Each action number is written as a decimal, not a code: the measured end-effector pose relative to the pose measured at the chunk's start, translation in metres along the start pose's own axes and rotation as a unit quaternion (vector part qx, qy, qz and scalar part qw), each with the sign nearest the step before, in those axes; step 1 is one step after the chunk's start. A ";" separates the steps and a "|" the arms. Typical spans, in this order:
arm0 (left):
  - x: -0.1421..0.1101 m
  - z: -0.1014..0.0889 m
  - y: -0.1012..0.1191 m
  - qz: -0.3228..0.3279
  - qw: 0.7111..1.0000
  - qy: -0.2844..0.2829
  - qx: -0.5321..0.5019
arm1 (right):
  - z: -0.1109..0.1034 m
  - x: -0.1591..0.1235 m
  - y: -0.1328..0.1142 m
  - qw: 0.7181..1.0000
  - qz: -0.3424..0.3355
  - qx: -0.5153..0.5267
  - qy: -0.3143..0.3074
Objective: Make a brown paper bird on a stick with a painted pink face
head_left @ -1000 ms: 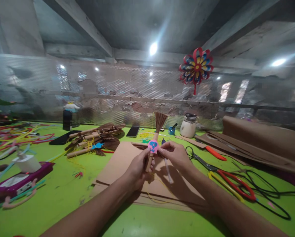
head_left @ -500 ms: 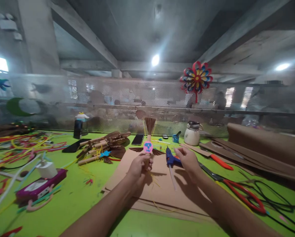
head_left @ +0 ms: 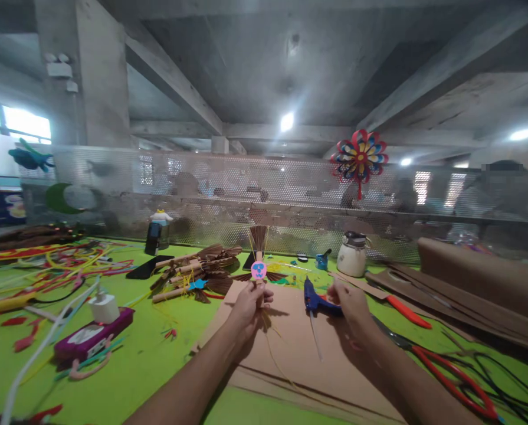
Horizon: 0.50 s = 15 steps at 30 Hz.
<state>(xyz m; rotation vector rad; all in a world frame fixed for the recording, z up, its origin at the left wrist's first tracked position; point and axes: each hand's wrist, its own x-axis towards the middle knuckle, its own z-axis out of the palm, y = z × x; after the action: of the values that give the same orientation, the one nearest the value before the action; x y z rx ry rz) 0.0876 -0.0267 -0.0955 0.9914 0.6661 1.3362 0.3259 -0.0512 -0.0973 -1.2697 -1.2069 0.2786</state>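
In the head view, my left hand (head_left: 250, 301) is closed around the lower stem of a brown paper figure (head_left: 259, 240). The figure stands upright, with a pleated fan on top, pleated pieces at both sides and a pink disc (head_left: 258, 271) with blue shapes. My right hand (head_left: 348, 300) is beside the handle of a blue hot glue gun (head_left: 310, 296), its fingers curled; whether anything is in them is hidden. A clear glue stick (head_left: 315, 336) extends from the gun. Brown paper sheets (head_left: 285, 354) lie beneath both hands, a thin yellow string trailing over them.
Similar paper figures (head_left: 193, 274) are piled on the left, near a purple power strip (head_left: 93, 339) with a white plug. To the right lie red-handled scissors (head_left: 456, 378), a red-handled knife (head_left: 407, 311) and stacked brown paper (head_left: 476, 277). A white jug (head_left: 351, 257) stands behind.
My right hand has left the pink disc and moved right to beside the glue gun. The left hand keeps the figure, now lowered slightly. The camera has tilted up and turned left.
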 end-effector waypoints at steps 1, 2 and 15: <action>0.001 0.000 0.000 0.002 1.000 0.006 0.001 | -0.006 0.006 0.000 0.999 0.012 0.029 0.017; 0.001 -0.001 0.000 0.004 1.000 0.012 0.001 | -0.013 0.013 -0.001 0.997 0.028 0.056 0.041; 0.015 -0.010 0.040 0.001 0.994 0.107 0.026 | -0.030 0.019 -0.011 0.980 0.085 0.174 0.050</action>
<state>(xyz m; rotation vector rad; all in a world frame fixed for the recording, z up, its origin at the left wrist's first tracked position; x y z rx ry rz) 0.0623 -0.0126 -0.0631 0.8980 0.8649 1.4461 0.3528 -0.0583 -0.0729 -1.0668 -0.9166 0.5215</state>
